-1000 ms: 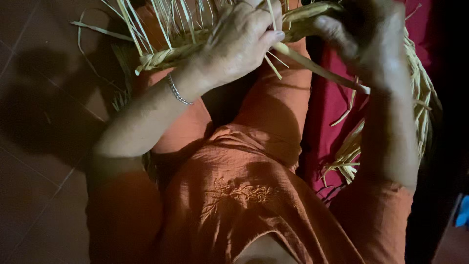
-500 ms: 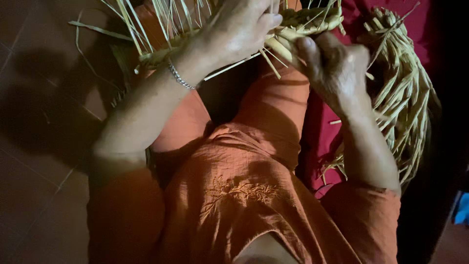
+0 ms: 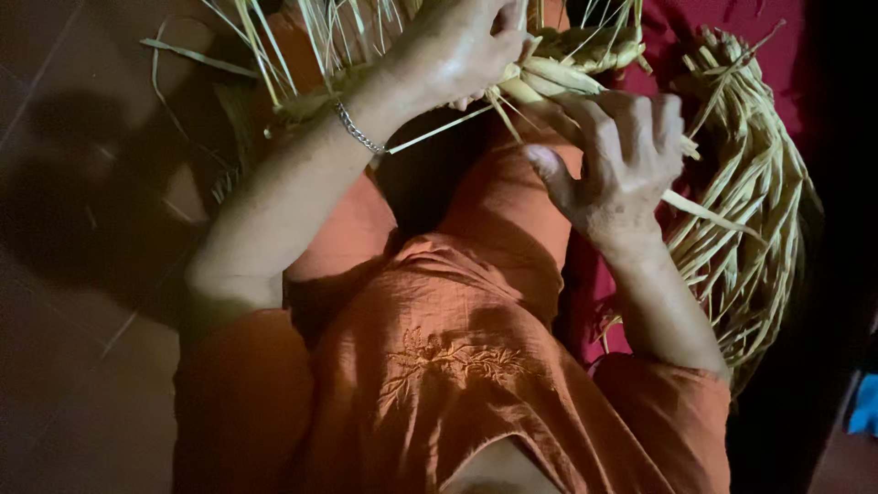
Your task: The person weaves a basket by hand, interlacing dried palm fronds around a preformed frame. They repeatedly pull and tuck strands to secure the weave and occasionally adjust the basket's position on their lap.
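Note:
My left hand (image 3: 462, 50) is closed over a woven piece of pale straw strips (image 3: 558, 69) at the top of the view, with a thin silver bracelet (image 3: 357, 130) on its wrist. Just below and to the right, my right hand (image 3: 622, 155) has its fingers curled around the ends of the same strips, one flat strip (image 3: 709, 212) sticking out past it. Loose strip ends (image 3: 302, 37) fan up and to the left from the woven piece. I am seated, in orange clothes (image 3: 439, 366).
A loose bundle of straw strips (image 3: 750, 220) lies to my right on a dark red cloth (image 3: 777, 55). Brown floor tiles (image 3: 82, 274) run along the left. Something blue (image 3: 861, 404) shows at the right edge.
My right hand has come down and leftward from the upper right and now grips the strips under my left hand. The left hand has stayed on the weave.

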